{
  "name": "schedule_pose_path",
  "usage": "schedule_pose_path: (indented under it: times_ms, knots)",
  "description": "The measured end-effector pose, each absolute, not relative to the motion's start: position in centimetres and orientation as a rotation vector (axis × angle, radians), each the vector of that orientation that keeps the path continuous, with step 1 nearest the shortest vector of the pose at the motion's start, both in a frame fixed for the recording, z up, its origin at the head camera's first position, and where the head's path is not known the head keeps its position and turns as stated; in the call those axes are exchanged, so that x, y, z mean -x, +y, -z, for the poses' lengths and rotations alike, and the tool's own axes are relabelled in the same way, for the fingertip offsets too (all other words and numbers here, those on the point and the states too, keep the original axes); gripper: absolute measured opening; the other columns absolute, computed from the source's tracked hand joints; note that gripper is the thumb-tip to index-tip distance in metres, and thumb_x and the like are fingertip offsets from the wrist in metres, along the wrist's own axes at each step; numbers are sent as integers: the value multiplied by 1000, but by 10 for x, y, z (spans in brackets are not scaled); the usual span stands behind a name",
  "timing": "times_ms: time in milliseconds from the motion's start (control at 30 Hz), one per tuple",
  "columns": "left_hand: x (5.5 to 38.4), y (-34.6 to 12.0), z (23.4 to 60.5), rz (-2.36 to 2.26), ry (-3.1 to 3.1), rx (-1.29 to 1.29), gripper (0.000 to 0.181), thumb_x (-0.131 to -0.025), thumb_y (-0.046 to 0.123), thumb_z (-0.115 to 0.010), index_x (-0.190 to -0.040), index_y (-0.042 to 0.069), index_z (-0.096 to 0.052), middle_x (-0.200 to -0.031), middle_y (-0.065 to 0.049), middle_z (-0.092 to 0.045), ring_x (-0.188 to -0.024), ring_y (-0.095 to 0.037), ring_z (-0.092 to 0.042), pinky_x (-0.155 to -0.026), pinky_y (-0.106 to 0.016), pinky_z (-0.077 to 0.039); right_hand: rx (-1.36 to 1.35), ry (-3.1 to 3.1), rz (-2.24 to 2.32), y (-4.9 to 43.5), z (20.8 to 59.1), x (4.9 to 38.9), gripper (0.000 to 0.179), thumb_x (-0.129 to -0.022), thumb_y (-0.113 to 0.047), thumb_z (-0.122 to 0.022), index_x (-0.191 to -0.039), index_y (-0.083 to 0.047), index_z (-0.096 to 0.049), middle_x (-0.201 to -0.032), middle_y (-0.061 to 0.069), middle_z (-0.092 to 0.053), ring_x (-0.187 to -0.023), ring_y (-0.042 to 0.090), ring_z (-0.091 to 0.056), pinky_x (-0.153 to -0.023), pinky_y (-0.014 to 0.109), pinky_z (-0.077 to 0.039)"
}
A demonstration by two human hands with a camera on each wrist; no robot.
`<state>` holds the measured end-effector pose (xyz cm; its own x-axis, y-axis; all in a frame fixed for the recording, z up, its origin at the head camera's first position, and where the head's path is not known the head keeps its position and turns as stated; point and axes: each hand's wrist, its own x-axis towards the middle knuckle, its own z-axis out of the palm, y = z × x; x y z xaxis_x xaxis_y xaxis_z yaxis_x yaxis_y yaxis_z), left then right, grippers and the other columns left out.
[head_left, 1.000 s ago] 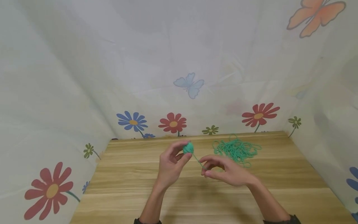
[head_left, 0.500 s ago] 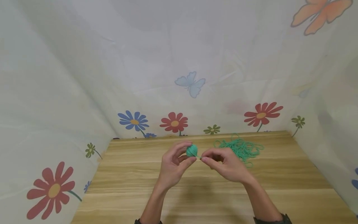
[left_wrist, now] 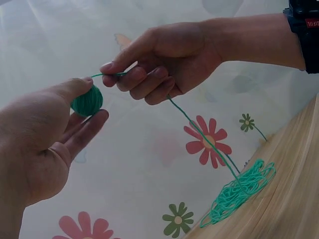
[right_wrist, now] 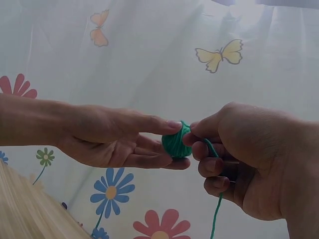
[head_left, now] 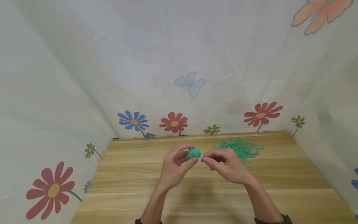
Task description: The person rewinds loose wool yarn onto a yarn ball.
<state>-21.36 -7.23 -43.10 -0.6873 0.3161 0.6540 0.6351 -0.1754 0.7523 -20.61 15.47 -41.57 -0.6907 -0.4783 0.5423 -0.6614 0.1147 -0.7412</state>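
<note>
Yarn ball (head_left: 194,152) is up off the surface (head_left: 126,175), in the left hand's fingertips, near mid-view in the head cam. Small, green, round, wraps visible.

Left to right, head cam:

Left: big red flower print (head_left: 50,190) on the pale cloth (head_left: 139,62) that lines the sides and back.

Left hand (head_left: 174,168): forearm in from the bottom edge, angled up and slightly right. Grip is pinching the ball, thumb on one side, fingers on the opposite side.

Between hands: short length of green strand (left_wrist: 191,121) bridges ball to right fingertips. Hands near each other, a small gap between fingertips.

Right hand (head_left: 230,166): forearm in from lower right, angled up and left. Grip is pinching the strand, thumb against index; other fingers curled. Left wrist cam shows the strand leaving under those fingers and running down to the pile.

Right, past that hand: loose yarn pile (head_left: 243,147), tangled green loops lying on the surface toward its back edge.
</note>
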Motion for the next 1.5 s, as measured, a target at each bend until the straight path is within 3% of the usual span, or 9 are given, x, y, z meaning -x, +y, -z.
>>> schedule_pose_path:
  times_ms: [233,433,633,967,1133,1400,1500]
  knots:
    - [222,-74,446,1942,-1883,1078,38,-95,-12,-64,-132,-6,-58,-113,-25,-66,-88,-28,-71,-73,-42,-66,-1145,-2225,-1635,151,416,206,22,-100,3,-62,-101,-15,-76,-70,-2,-57,-55,10,-48,-43,27,-42]
    - [221,-74,447,2031,-1852,1095,36,-98,-5,-65,-133,-6,-60,-117,-25,-65,-94,-34,-70,-80,-45,-64,-1134,-2247,-1636,148,419,207,21,-101,2,-62,-98,-15,-74,-70,-2,-56,-54,10,-44,-42,25,-39]
    - [221,-73,447,2014,-1860,1071,38,-95,-5,-69,-132,-3,-61,-117,-24,-67,-98,-32,-71,-81,-44,-64,-1138,-2233,-1617,147,420,207,21,-100,2,-63,-97,-15,-75,-69,-2,-56,-53,8,-43,-42,22,-39]
    - [220,-75,444,2155,-1805,1003,37,-97,-4,-66,-133,-2,-58,-117,-24,-68,-98,-49,-67,-83,-43,-64,-1281,-2135,-1629,143,424,209,27,-97,10,-62,-98,-14,-75,-66,1,-56,-54,7,-47,-43,20,-43]
    - [218,-75,443,2226,-1776,1060,33,-99,-5,-64,-131,-5,-56,-117,-28,-65,-102,-44,-68,-83,-41,-64,-1352,-2170,-1643,140,426,211,27,-98,9,-61,-100,-13,-77,-67,1,-59,-55,8,-51,-45,21,-49]
    - [216,-75,441,2008,-1890,1071,31,-98,0,-66,-129,-4,-60,-119,-18,-66,-105,-30,-66,-95,-41,-59,-1207,-2345,-1696,144,429,215,23,-102,-4,-62,-85,-17,-69,-65,1,-53,-53,8,-42,-46,18,-39]
    - [215,-75,440,1969,-1923,1088,31,-96,-2,-68,-127,-4,-63,-118,-17,-68,-103,-28,-66,-93,-40,-60,-1114,-2392,-1708,149,428,215,20,-103,-4,-61,-88,-15,-68,-68,4,-54,-54,10,-44,-47,22,-42]
